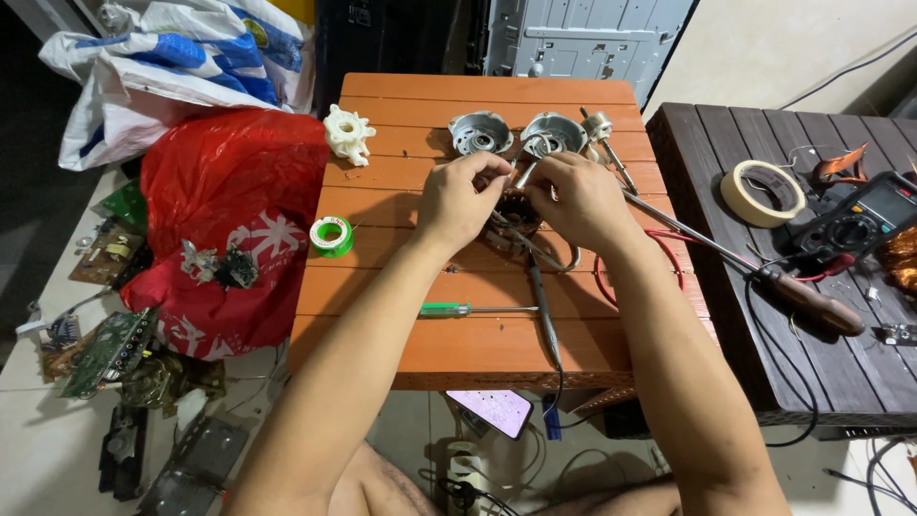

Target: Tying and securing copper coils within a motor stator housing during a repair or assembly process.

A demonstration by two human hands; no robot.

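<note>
My left hand [460,199] and my right hand [577,199] meet over the middle of an orange wooden table [401,344]. Between them sits a dark round motor stator [517,212] with wound wire; both hands close their fingers on it and on thin wires at its top. Most of the stator is hidden by my fingers. A soldering iron [543,306] lies just below the hands, its cord running off the front edge. Two metal motor housings [480,132] [554,132] rest behind the hands.
A green-handled screwdriver [458,309] and a green solder spool [331,235] lie on the table, a white plastic part [348,134] at its back left. A dark table to the right carries a tape roll [761,192], multimeter [864,222] and large screwdriver [807,298]. Red bag [224,210] and circuit boards lie left.
</note>
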